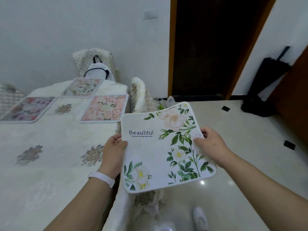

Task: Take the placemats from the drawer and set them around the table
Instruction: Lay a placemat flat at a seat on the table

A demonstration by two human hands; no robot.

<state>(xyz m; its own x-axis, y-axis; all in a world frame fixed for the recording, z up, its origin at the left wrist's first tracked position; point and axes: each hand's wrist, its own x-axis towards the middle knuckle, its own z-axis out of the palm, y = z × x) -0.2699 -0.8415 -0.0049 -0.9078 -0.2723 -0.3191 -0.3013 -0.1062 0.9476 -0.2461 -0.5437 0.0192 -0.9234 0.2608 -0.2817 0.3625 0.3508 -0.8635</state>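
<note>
White fabric placemat (160, 147), green-leaf and pale-flower print, "Beautiful" lettering near upper left; held in the air, face up, beside table edge and over floor. Pinched at both side edges: left hand (113, 150) w/ thumb on top of left edge, fingers curled underneath; right hand (211, 144) w/ thumb on top of right edge, fingers wrapped behind. Mat spans betw. the two hands, far edge bowed slightly upward, near corners drooping below the grips. White band (102, 178) on left wrist. Left of grip: table (41, 164) under white embroidered cloth. Far end of table: three floral placemats lying flat, i.e. pink mat (105, 108) nearest the held one, pale mat (82, 87) behind it, purple-toned mat (27, 109) at far left. Beyond: covered chairs (141, 95), dark doorway (211, 47), black folded umbrella (265, 84) against wall at right.
</note>
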